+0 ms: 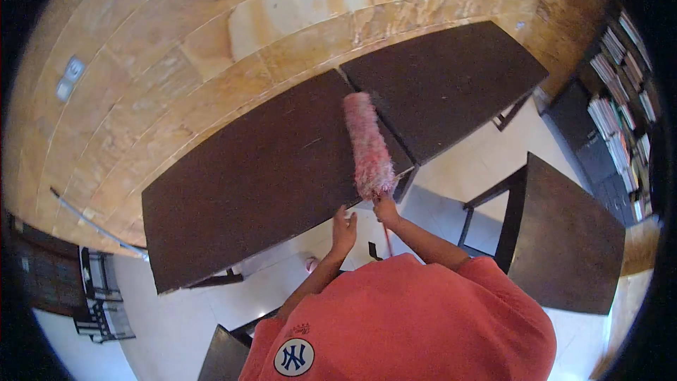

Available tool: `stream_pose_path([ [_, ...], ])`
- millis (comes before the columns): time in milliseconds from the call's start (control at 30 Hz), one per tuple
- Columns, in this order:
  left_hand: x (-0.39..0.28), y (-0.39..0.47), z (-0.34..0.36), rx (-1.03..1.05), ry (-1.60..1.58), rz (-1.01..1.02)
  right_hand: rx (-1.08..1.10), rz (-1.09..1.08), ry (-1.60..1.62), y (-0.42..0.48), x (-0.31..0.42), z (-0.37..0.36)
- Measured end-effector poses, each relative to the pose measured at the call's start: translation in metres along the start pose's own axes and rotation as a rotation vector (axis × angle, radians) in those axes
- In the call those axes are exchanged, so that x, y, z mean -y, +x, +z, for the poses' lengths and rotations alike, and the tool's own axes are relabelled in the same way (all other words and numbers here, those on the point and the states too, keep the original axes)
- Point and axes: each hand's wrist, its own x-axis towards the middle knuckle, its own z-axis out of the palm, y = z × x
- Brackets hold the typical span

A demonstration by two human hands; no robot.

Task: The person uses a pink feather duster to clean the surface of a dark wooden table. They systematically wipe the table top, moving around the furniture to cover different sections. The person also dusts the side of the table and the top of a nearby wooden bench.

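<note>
My right hand is closed around the handle of a fluffy pink-and-white duster, just below its head. The duster points away from me over a dark brown table, near the seam with a second dark table. Whether its fibres touch the tabletop I cannot tell. Beside the near table edge, my left hand is raised with its fingers apart, holding nothing. The thin red end of the duster's handle hangs below my right hand.
A tan stone-tiled wall runs behind both tables. Another dark table stands at the right, before shelves of books and papers. A dark chair is at the far left, and a dark furniture corner is below.
</note>
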Motion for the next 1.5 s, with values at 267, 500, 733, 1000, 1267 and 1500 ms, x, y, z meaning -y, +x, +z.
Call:
stream_pose_path([
  [267, 0.055, -0.006, -0.029, -0.064, 0.257, 0.046, 0.381, -0.212, -0.128, -0.016, 0.015, 0.031],
  [500, 0.169, -0.142, -0.181, -0.519, 0.56, -0.541, 0.533, 0.339, 0.347, -0.031, -0.021, -0.042],
  [733, 0.167, -0.131, -0.195, -0.633, 0.586, -0.619, 0.391, 0.198, 0.27, -0.015, -0.002, -0.03],
  [1000, 0.068, -0.058, -0.088, 0.071, 0.582, -0.221, -0.376, -0.391, -0.284, 0.06, 0.04, 0.019],
  [1267, 0.135, -0.012, -0.257, -0.712, 0.502, -0.49, -0.144, -0.099, -0.493, 0.093, 0.095, 0.082],
  [1500, 0.079, 0.085, -0.242, 0.13, 0.703, -0.228, -0.274, -0.048, -0.765, 0.118, 0.134, 0.147],
])
